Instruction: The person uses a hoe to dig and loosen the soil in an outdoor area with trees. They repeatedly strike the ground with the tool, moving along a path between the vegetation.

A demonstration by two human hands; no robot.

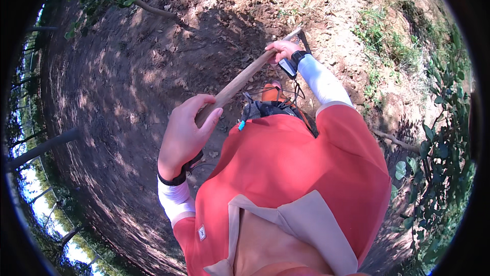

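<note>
A long wooden handle (245,78) runs slantwise before my body, pale at its far end. Around its near end my left hand (185,132) is curled, thumb and index finger on either side of the wood. Farther up, close to the far end, my right hand (284,51) grips the same handle. A dark, narrow tool head (304,42) joins the handle just past the right hand and looks like a hoe or mattock blade. Its lower part is hidden behind my right wrist, where a small box-like device (288,67) hangs on a black strap.
Bare brown soil (126,80) with dry leaves lies ahead and to the left. A leafy branch (153,10) rises at the upper left. Grass (377,33) and a leafy shrub (436,157) stand on the right. Black cords (296,92) dangle at my waist. Tree trunks (42,147) line the left.
</note>
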